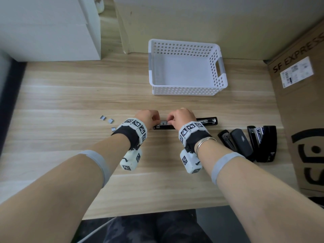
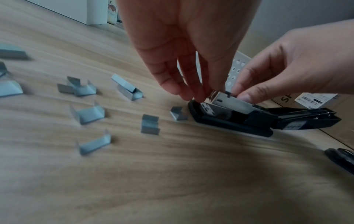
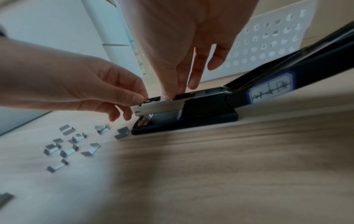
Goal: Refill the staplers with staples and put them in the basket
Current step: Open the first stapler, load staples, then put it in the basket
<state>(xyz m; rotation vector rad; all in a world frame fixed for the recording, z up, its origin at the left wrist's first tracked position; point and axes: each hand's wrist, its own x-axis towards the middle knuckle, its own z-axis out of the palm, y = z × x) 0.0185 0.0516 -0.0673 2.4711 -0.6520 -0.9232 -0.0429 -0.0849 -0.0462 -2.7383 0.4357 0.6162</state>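
Small grey folded-metal staple strips (image 2: 87, 114) lie scattered on the pale woodgrain surface (image 1: 70, 95). Left hand (image 1: 149, 116) fingers pinch the shiny magazine tip of the long black stapler (image 1: 206, 121), opened flat, long axis left-right; right hand (image 1: 182, 116) fingers press into its channel. White perforated plastic basket (image 1: 217, 64) sits beyond.

left hand (image 1: 148, 117): fingers curled, tips pinching downward, wrist raised | right hand (image 1: 182, 116): just beside it, fingertips (image 3: 166, 95) pressed down, little finger lifted | both forearms stretched forward, hands nearly touching
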